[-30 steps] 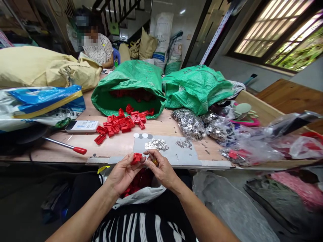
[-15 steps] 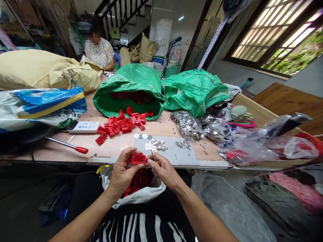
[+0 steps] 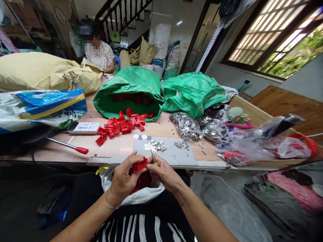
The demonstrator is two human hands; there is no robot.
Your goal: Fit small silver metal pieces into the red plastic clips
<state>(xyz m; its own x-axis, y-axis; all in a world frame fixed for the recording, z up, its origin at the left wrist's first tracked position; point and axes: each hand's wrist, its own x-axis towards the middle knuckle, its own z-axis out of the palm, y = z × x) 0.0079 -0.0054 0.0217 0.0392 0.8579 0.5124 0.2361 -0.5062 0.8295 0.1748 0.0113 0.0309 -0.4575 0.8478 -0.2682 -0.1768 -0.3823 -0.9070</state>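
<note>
My left hand is closed around a small red plastic housing, held above an open white sack on my lap with red pieces inside. Against the housing's right side, the fingertips of my right hand are pinched. That hand also grips a thin metal tool with a yellow handle, its shaft pointing up; the exact kind is unclear. Whether a small part sits between the right fingertips is hidden. Just beyond my hands, a pile of small silvery metal pieces lies on a grey sheet.
Red housings spill from a green sack. A second green sack and clear bags of metal parts stand to the right. A red-handled rod lies near the left front edge. Another person sits across the table.
The red housing has turned in my left hand, its open side now facing more to the right. The tool in my right hand stands more upright. The camera view has shifted slightly.
</note>
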